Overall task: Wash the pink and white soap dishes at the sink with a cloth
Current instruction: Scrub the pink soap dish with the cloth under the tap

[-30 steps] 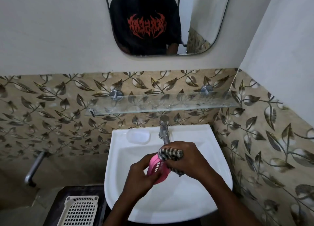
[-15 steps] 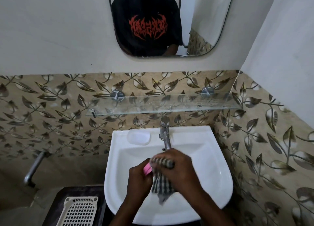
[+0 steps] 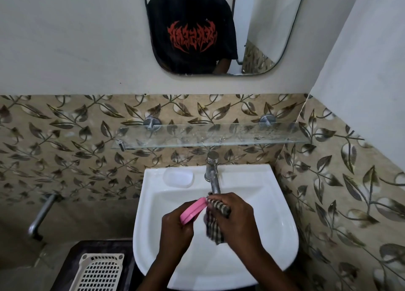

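Note:
Over the white sink, my left hand grips a pink soap dish, held on edge with its rim toward me. My right hand holds a dark checked cloth bunched against the dish's right side, and a tail of cloth hangs down below my fingers. Both hands are just in front of the chrome tap. No water can be seen running. A cream perforated tray lies on a dark surface at the lower left.
A moulded soap recess sits in the sink's back left ledge. A glass shelf hangs above the tap, with a mirror higher up. A metal pipe juts from the left wall. The tiled side wall is close on the right.
The pink dish has turned from showing its slotted inside to standing on edge. My right hand and the cloth shifted left, then back right along the dish, with the cloth tail now hanging.

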